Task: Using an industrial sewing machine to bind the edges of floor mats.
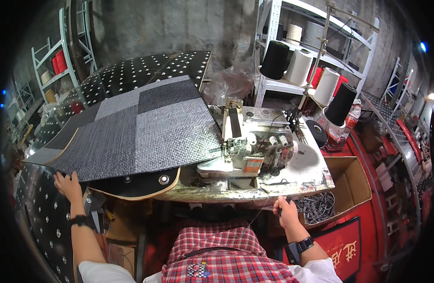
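Note:
A large grey and black patchwork carpet piece (pixel 132 127) lies across the sewing table, its right edge at the overlock sewing machine (pixel 247 151). My left hand (pixel 68 185) grips the carpet's near left edge, fingers curled over it. My right hand (pixel 285 211) sits at the table's front edge, right of the machine, closed around a small dark thing with a thin thread trailing from it; I cannot make out what it is. Both wrists wear dark bands.
Black and white thread cones (pixel 299 66) stand on a rack behind the machine. A cardboard box (pixel 351 181) of dark trimmings sits right of the table. Black roller-ball tables (pixel 146 68) extend left and back. White shelving (pixel 320 28) lines the wall.

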A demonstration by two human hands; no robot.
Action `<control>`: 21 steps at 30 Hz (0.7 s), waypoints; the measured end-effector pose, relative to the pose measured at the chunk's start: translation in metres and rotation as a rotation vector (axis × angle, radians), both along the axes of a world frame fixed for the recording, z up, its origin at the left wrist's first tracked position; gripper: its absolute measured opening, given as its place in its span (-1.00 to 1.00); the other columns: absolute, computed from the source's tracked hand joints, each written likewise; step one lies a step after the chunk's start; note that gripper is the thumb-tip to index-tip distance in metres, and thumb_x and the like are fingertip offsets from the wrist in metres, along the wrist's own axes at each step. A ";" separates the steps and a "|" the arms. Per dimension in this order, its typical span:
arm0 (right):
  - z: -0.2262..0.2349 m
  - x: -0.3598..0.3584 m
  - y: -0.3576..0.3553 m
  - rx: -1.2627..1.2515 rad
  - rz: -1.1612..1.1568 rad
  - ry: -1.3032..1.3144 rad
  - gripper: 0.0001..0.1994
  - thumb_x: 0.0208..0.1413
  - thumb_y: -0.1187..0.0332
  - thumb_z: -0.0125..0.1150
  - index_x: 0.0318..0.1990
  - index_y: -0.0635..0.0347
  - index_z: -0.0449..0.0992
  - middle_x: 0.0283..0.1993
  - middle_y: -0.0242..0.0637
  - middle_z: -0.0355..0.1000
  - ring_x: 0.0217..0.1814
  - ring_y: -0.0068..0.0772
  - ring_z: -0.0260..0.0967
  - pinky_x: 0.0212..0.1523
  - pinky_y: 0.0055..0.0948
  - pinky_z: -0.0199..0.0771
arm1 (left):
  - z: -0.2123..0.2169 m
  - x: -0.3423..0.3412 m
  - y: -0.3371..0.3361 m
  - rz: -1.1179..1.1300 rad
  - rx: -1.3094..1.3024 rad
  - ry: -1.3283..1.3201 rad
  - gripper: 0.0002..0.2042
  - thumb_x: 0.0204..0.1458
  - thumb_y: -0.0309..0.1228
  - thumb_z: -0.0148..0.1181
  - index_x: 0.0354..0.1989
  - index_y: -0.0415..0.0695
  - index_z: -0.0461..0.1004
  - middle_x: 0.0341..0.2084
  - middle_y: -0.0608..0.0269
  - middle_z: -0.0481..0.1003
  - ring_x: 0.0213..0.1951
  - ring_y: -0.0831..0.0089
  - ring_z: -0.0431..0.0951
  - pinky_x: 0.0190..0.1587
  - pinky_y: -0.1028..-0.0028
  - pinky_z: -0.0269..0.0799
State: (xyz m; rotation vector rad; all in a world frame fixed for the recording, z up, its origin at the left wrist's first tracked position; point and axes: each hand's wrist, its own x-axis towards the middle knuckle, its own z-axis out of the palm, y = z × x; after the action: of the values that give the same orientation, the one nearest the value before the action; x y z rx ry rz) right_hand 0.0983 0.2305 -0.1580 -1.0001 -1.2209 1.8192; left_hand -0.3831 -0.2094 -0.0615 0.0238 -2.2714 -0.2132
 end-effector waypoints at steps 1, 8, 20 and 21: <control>0.003 -0.009 -0.002 -0.001 0.002 0.006 -0.78 0.03 0.31 -0.02 -0.59 0.17 0.29 -0.67 -0.37 0.24 -0.65 -0.59 0.16 -0.62 -0.63 0.16 | 0.015 0.023 -0.005 0.026 -0.111 -0.039 -0.67 -0.11 -0.24 0.01 -0.46 -0.35 0.44 0.07 -0.01 0.12 0.15 0.07 -0.01 0.13 0.05 -0.18; 0.049 -0.102 -0.030 0.106 0.454 0.108 -0.70 0.10 0.32 -0.08 0.00 0.10 0.24 -0.24 -0.38 0.34 -0.63 -0.71 0.14 -0.58 -0.70 0.20 | 0.115 0.162 -0.048 -0.532 -0.159 0.506 -0.70 -0.12 -0.47 -0.04 -0.24 -0.46 0.26 0.13 -0.11 -0.01 0.19 0.04 -0.11 0.18 0.20 -0.30; 0.035 -0.177 -0.048 -0.015 0.483 0.252 -0.79 -0.10 0.48 -0.04 -0.26 0.32 0.37 -0.31 -0.32 0.33 -0.27 -0.53 0.23 -0.19 -0.56 0.21 | 0.212 0.328 0.077 -1.724 0.802 -0.292 -0.20 -0.32 -0.29 -0.04 0.14 -0.44 -0.19 0.09 -0.15 0.01 0.12 0.16 0.07 0.17 0.30 -0.17; 0.032 -0.173 -0.042 -0.012 0.465 0.248 -0.79 -0.10 0.48 -0.04 -0.26 0.32 0.37 -0.31 -0.32 0.33 -0.27 -0.53 0.23 -0.19 -0.56 0.21 | 0.211 0.320 0.090 -1.758 0.872 -0.357 -0.17 -0.35 -0.31 -0.02 0.14 -0.44 -0.23 0.09 -0.14 0.03 0.13 0.17 0.07 0.17 0.31 -0.16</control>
State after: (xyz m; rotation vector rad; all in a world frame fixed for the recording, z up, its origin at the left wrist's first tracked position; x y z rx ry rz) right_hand -0.0747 0.1888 -0.1255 -0.4958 -1.3627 2.2261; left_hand -0.0631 -0.1196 0.1491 -1.5443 -1.6384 -2.1222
